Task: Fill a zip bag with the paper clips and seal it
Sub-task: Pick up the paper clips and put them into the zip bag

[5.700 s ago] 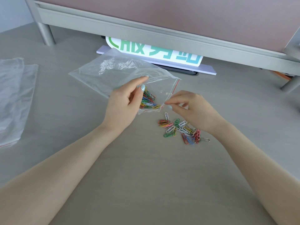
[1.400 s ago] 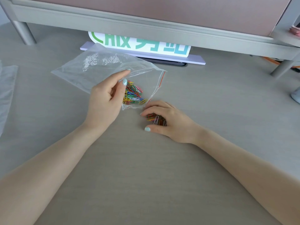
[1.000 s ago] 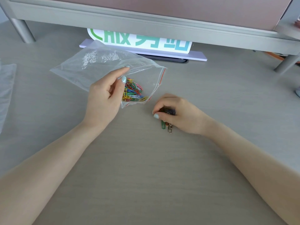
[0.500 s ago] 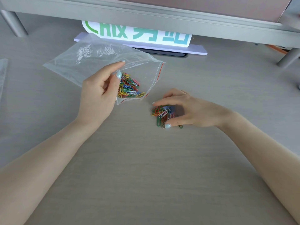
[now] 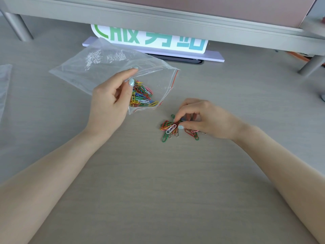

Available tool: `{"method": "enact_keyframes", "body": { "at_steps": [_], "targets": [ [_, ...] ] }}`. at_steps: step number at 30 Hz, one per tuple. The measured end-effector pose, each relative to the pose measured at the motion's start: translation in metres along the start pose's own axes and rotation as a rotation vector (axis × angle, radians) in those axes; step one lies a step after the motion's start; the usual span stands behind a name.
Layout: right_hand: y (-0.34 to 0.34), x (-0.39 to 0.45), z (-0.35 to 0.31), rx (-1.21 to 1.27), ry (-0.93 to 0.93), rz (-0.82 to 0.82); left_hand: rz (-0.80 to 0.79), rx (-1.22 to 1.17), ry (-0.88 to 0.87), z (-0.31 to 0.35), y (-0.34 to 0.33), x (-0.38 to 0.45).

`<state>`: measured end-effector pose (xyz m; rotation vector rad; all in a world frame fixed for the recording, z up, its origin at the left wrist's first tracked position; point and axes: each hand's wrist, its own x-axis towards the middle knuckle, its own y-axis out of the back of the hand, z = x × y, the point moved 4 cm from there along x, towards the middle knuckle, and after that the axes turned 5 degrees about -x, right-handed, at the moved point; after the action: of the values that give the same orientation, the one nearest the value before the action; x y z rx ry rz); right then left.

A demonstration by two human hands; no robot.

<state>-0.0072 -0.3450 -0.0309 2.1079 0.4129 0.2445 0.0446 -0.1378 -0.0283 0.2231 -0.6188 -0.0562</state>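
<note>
A clear zip bag (image 5: 98, 67) with a red seal line lies on the grey table, its mouth facing right and held apart. My left hand (image 5: 110, 103) grips the bag's upper lip between thumb and fingers. Several coloured paper clips (image 5: 142, 95) lie inside the bag near the mouth. A small heap of loose coloured paper clips (image 5: 168, 128) sits on the table to the right of the bag. My right hand (image 5: 202, 118) rests over that heap, fingertips pinched on some of the clips.
A white sign with green lettering (image 5: 149, 37) stands on a pale base at the back, under a grey metal rail (image 5: 158, 16). More clear plastic bags (image 5: 4, 81) lie at the left edge. A metal leg (image 5: 309, 66) stands at the far right.
My right hand has swept the scattered loose clips into a tight heap beside the bag mouth and now pinches into it. My left hand has kept holding the bag.
</note>
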Motion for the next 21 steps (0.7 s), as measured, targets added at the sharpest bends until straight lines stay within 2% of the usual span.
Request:
{"method": "enact_keyframes", "body": {
  "at_steps": [6, 12, 16, 21],
  "targets": [
    [0.002, -0.003, -0.01, -0.192, 0.021, 0.045, 0.007, 0.018, -0.017, 0.0, 0.001, 0.001],
    [-0.001, -0.005, -0.018, -0.247, -0.039, 0.107, 0.005, 0.01, -0.019, -0.003, 0.002, 0.001],
    [-0.002, -0.007, -0.017, -0.176, -0.11, 0.177, 0.001, -0.005, -0.009, -0.002, 0.002, 0.0],
    [0.005, -0.002, -0.014, 0.033, -0.284, 0.235, -0.021, -0.007, 0.0, 0.0, 0.002, 0.0]
  ]
}}
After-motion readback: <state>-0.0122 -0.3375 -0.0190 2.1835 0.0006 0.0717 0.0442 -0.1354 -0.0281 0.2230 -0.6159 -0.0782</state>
